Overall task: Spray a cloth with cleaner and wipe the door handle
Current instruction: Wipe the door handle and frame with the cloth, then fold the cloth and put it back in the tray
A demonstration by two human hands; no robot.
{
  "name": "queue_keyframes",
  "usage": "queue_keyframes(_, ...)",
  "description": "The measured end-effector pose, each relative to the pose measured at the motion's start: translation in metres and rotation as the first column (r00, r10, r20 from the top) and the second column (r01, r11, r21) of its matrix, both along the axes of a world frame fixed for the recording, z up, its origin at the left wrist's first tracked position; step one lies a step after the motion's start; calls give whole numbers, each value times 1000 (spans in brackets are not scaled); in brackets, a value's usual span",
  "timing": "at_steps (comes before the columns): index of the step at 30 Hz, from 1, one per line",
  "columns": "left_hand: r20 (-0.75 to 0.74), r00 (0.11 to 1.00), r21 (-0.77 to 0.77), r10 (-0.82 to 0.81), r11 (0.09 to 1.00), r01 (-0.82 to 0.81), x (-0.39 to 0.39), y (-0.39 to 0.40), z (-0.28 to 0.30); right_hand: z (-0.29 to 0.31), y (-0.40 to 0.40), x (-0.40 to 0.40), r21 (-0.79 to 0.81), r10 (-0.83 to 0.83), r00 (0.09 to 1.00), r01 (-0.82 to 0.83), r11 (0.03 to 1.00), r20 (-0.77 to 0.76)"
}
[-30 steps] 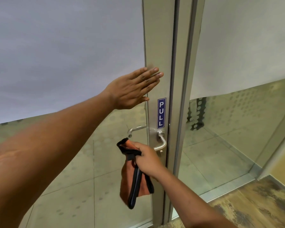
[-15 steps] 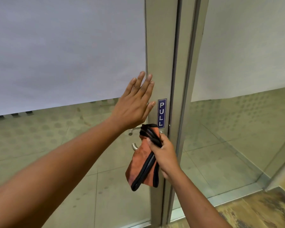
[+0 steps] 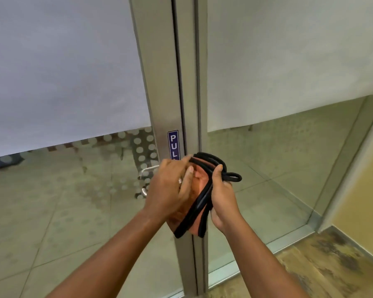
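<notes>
An orange cloth point(image 3: 199, 186) with black trim hangs bunched between both hands in front of the door's metal stile. My right hand point(image 3: 222, 198) grips its right side, fingers curled around the black edge. My left hand point(image 3: 170, 188) presses on the cloth from the left, thumb and fingers on the fabric. The silver door handle point(image 3: 145, 168) on the far side of the glass shows just left of my left hand; the near handle is hidden behind hands and cloth. No spray bottle is in view.
A blue PULL sign point(image 3: 173, 145) sits on the metal door frame point(image 3: 159, 93) above my hands. Frosted glass panels point(image 3: 63, 72) flank the frame. A yellow wall point(image 3: 362, 190) and worn wooden floor point(image 3: 323, 263) are at the lower right.
My left hand left the door frame and came down onto the cloth. My right hand lifted the cloth from beside the handle up and right, in front of the stile.
</notes>
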State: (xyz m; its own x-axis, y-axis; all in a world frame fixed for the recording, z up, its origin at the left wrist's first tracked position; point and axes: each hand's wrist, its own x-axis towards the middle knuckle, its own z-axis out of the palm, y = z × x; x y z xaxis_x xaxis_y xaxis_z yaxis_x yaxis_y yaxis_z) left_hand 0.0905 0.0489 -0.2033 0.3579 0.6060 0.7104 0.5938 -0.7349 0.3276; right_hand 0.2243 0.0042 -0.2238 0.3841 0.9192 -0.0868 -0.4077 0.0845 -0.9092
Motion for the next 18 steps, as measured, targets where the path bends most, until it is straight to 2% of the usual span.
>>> queue_keyframes(3, -75, 992, -9, -96, 995, 96, 14, -19, -6, 3, -17, 11, 19, -40, 998, 41, 999, -52)
queue_keyframes(7, -72, 982, -40, -176, 984, 174, 27, -40, -5, 8, -43, 15, 66, -96, 994, 100, 993, -59)
queue_keyframes(15, -144, 959, -132, -245, 965, 226, 37, -101, 0, 20, -114, 7, 96, -179, 980, 187, 978, -82)
queue_keyframes(18, -139, 957, -162, -255, 959, 232, 39, -132, 1, 21, -150, 2, 114, -187, 981, 191, 975, -43)
